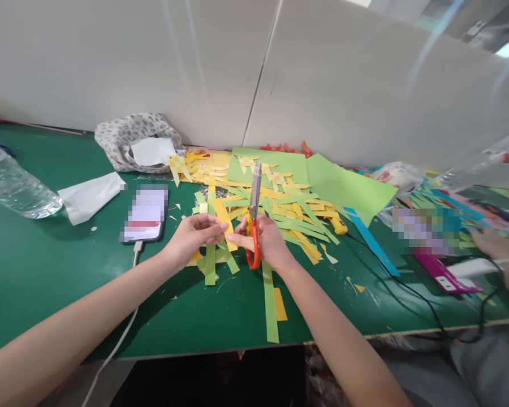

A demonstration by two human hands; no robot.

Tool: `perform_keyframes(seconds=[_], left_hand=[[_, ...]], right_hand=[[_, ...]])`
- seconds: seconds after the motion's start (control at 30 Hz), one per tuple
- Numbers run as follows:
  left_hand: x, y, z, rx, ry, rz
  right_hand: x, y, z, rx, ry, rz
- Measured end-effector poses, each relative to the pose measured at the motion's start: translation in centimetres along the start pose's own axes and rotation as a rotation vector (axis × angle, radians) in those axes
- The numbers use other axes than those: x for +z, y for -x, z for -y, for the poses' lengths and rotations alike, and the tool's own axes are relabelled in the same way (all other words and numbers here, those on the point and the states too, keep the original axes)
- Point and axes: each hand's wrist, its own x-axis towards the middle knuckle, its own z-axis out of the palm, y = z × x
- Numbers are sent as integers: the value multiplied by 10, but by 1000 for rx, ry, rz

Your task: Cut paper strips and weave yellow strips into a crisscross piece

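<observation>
Between the fingers of my left hand (199,233) is a short yellow paper strip (224,223), pinched at its side. My right hand (269,240) is closed round a pair of scissors (255,198) with red and yellow handles. The blades point up and away from me, apart from the strip. My right thumb reaches to the strip's lower end. Under and behind both hands lies a heap of green and yellow paper strips (309,226). Woven yellow-and-white paper pieces (207,169) rest at the back.
A phone (144,212) on a white cable lies left, near a water bottle (21,183) and a patterned cloth bag (131,133). Green sheets (348,181) lie behind the heap. At right are a yellow-handled tool (338,225), a black cord, a magenta device (443,274) and another person's hand (496,246).
</observation>
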Motion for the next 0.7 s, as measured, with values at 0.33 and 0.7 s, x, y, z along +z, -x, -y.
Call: perform_keyframes(seconds=[0.33,0.7], left_hand=[[1,1,-1,5,-40,8],[-1,3,-7,107,5,-109]], right_hand=[[-1,-1,1,31,-66,43],[0,0,1,53,-81,46]])
